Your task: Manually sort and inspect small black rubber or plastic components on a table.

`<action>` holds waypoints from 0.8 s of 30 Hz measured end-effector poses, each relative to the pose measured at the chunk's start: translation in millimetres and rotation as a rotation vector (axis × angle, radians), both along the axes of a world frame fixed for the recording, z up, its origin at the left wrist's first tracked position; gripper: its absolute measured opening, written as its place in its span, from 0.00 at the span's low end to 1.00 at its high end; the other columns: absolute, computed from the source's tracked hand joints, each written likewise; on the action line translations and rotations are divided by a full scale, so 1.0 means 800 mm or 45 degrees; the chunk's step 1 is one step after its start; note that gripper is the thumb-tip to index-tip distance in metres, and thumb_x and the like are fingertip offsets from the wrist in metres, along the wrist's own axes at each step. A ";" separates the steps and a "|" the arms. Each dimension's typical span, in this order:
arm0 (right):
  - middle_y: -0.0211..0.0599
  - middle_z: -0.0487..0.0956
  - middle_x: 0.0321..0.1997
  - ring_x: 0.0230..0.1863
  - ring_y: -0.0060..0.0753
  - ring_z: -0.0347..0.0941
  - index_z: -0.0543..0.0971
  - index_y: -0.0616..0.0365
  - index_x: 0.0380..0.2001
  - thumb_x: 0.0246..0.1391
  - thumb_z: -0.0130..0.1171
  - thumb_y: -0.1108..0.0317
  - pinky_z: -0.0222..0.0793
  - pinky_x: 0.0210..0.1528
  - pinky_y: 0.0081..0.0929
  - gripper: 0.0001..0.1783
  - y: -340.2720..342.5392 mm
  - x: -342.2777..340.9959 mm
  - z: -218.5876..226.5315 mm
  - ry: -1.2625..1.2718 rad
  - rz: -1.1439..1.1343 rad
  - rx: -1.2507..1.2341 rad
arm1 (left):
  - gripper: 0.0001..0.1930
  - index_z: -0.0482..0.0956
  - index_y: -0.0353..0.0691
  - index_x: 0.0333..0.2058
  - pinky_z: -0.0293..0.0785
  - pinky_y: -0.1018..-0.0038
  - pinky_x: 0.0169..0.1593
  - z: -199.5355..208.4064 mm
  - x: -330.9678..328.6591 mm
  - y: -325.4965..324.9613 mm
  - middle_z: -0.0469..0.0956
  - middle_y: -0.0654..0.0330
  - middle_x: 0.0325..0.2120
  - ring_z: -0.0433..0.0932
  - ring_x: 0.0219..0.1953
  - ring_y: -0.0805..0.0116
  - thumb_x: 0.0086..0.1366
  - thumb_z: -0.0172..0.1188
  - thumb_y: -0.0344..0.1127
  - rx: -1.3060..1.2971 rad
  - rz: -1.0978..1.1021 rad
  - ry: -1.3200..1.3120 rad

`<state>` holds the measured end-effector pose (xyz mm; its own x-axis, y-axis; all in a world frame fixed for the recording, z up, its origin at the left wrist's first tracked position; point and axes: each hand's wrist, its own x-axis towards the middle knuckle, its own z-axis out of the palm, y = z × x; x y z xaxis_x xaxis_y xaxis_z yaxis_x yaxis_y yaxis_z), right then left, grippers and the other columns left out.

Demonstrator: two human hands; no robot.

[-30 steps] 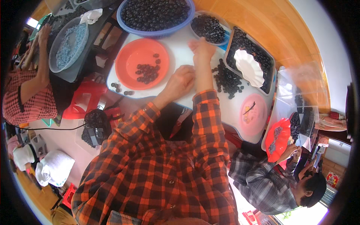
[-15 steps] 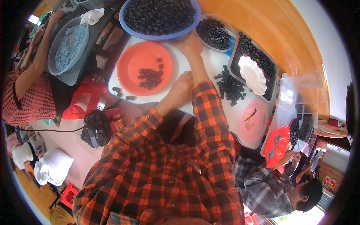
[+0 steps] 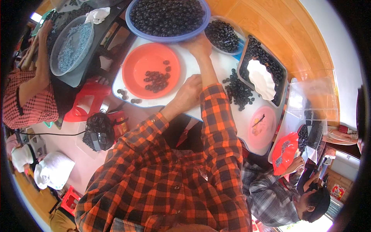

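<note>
a: in the head view, where is the right hand?

b: the right hand (image 3: 200, 47) is at the near rim of the blue basin (image 3: 166, 39), which stands at the far side of the white table (image 3: 188, 63), full of black beads (image 3: 166, 17).

a: does it hold anything?

b: that cannot be told; its fingers are blurred and partly out of sight by the rim, so neither their spread nor any hold shows.

a: and the left hand?

b: the left hand (image 3: 188, 92) is nearer, beside the right forearm (image 3: 208, 69); whether they touch is unclear. its fingers look loosely curled, but the tips are hidden, so a small bead inside cannot be ruled out.

a: which step does this look like?

b: by judgement, right-hand work at the basin's rim, the left hand close by.

a: what would a next move call for?

b: probably a clear path out from the rim, without knocking the orange basin (image 3: 133, 67) on the left, with its dark red beads (image 3: 156, 80), or scattering the loose bead pile (image 3: 237, 91) on the right.
</note>
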<state>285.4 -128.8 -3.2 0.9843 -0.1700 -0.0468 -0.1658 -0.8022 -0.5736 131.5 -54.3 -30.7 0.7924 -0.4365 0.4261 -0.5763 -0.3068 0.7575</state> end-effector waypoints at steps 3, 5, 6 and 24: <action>0.44 0.83 0.43 0.47 0.47 0.80 0.80 0.48 0.49 0.32 0.72 0.41 0.76 0.45 0.38 0.39 0.000 -0.003 -0.002 -0.021 -0.008 0.033 | 0.20 0.78 0.33 0.45 0.69 0.58 0.57 -0.002 0.000 0.001 0.73 0.48 0.49 0.69 0.54 0.47 0.53 0.65 0.33 0.006 0.004 -0.011; 0.45 0.83 0.44 0.47 0.47 0.79 0.79 0.48 0.49 0.33 0.72 0.42 0.76 0.45 0.39 0.38 -0.004 -0.005 -0.009 -0.058 -0.015 0.074 | 0.20 0.78 0.33 0.45 0.70 0.58 0.57 -0.002 0.000 0.000 0.73 0.48 0.49 0.69 0.54 0.47 0.53 0.65 0.33 0.001 -0.008 -0.007; 0.45 0.83 0.44 0.47 0.47 0.79 0.79 0.48 0.49 0.33 0.72 0.43 0.76 0.46 0.39 0.37 -0.004 -0.006 -0.013 -0.101 -0.019 0.127 | 0.20 0.78 0.33 0.45 0.70 0.59 0.56 -0.002 0.001 -0.001 0.73 0.48 0.49 0.69 0.53 0.47 0.53 0.65 0.33 0.007 -0.009 -0.017; 0.44 0.83 0.29 0.19 0.36 0.81 0.80 0.64 0.40 0.41 0.64 0.77 0.76 0.21 0.27 0.17 0.008 -0.005 -0.005 -0.021 -0.238 0.762 | 0.20 0.77 0.31 0.44 0.72 0.58 0.53 -0.009 -0.001 -0.002 0.73 0.48 0.45 0.70 0.51 0.47 0.52 0.67 0.31 0.003 0.052 -0.021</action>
<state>281.0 -122.1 -7.6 0.9419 -0.2884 -0.1725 -0.2599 -0.2995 -0.9180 130.7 -55.8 -37.9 0.8024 -0.4053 0.4381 -0.5757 -0.3321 0.7472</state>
